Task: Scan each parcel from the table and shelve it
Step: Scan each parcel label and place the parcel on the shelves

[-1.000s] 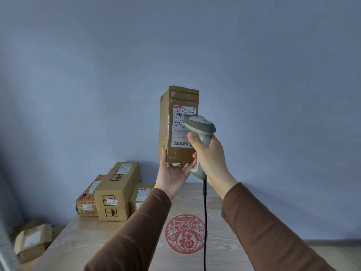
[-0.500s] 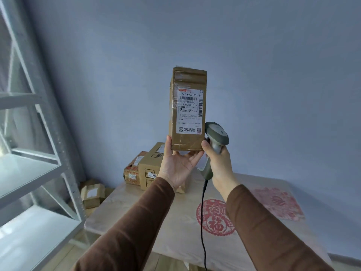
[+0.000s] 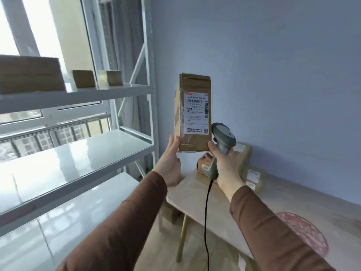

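Note:
A tall brown parcel (image 3: 194, 114) with a white shipping label stands upright in the air, label facing me. My left hand (image 3: 170, 163) holds it from below at its lower left edge. My right hand (image 3: 224, 165) grips a grey barcode scanner (image 3: 222, 141) just right of the parcel's lower corner, its black cable hanging down. More parcels (image 3: 244, 165) lie on the wooden table (image 3: 293, 204) behind my right hand. A white metal shelf rack (image 3: 78, 153) stands to the left.
Three brown boxes (image 3: 84, 79) sit on the rack's upper shelf; the middle shelf (image 3: 58, 165) and lower one show bare white surface. A window lies behind the rack. A red paper-cut decal (image 3: 304, 231) marks the table. A small box sits under the table.
The view has swung left, bringing the rack and window into sight. The parcel and scanner have moved with it toward the rack; the table's parcels now sit behind my right hand.

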The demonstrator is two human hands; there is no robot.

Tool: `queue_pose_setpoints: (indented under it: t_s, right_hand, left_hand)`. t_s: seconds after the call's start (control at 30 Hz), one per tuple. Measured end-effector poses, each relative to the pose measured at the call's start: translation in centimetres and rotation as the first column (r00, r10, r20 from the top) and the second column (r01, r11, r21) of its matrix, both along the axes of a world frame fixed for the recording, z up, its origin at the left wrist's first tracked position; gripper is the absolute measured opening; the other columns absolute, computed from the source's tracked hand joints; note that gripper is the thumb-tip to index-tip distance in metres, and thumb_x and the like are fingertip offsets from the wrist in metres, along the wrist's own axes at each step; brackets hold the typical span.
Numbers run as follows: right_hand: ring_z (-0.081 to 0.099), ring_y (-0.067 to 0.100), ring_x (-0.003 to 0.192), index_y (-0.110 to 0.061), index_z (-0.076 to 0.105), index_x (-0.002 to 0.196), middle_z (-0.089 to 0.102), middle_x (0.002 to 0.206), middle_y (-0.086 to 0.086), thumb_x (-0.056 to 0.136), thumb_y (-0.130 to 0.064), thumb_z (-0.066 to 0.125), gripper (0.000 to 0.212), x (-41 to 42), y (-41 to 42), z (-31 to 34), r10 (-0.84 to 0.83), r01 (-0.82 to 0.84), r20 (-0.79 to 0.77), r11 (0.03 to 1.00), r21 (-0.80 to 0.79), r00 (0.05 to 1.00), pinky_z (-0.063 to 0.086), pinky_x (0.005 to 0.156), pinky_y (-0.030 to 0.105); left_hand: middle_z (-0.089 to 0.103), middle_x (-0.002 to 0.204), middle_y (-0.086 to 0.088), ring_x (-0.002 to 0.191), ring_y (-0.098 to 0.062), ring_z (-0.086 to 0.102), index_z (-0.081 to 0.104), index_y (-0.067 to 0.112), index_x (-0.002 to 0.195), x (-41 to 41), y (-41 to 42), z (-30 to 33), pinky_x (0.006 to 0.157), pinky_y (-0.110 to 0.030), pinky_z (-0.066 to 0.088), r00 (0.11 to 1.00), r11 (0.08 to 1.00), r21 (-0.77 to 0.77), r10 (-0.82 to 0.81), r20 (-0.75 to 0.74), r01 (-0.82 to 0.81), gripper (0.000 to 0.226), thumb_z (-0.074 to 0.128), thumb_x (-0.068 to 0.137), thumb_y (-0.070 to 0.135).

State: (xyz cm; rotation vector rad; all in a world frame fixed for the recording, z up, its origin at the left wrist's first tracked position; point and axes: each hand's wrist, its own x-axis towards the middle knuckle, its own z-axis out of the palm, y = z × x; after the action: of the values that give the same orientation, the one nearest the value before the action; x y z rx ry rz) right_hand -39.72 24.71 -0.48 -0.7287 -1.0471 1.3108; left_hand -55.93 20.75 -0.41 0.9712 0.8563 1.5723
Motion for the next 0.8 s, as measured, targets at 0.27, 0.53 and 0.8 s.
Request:
queue_pose_setpoints:
  t_s: [0.27,0.53,0.8]
  right_hand:
    - [0.076,0.014,0.091,-0.026,0.07,0.11,0.081,0.1,-0.005,0.088,-0.027,0.082,0.025,-20.2,-7.0,-3.2,0.204,-0.195,0.056,0.971,-0.137,0.977,0.059,0.071,0.024]
    - [0.069,0.02,0.086,-0.023,0.068,0.105,0.076,0.098,0.0,0.09,-0.028,0.08,0.02,-37.7,-11.2,-6.4,0.404,-0.364,0.204,0.908,-0.208,0.892,0.055,0.079,0.042]
    - [0.074,0.026,0.093,-0.02,0.071,0.11,0.079,0.096,0.001,0.093,-0.025,0.076,0.018,-54.3,-11.4,-8.6,0.569,-0.543,0.233,0.822,-0.169,0.789,0.061,0.086,0.044]
  left_hand:
    - [0.05,0.158,-0.007,0.146,-0.022,0.047,0.034,0.026,0.161,-19.4,-10.3,-2.8,0.123,-0.041,0.035,0.946,0.977,-0.018,0.201,-0.255,-0.212,0.052,0.029,0.112,0.045]
    - [0.078,0.108,0.019,0.104,-0.002,0.072,0.058,0.046,0.133,-33.8,-18.7,-6.4,0.074,-0.016,0.057,0.875,0.863,-0.187,0.426,-0.231,-0.47,0.033,0.033,0.115,0.035]
    - [0.081,0.103,0.004,0.087,-0.013,0.079,0.069,0.044,0.123,-47.4,-20.6,-8.8,0.06,-0.031,0.062,0.754,0.679,-0.362,0.646,-0.118,-0.639,0.033,0.049,0.102,0.058]
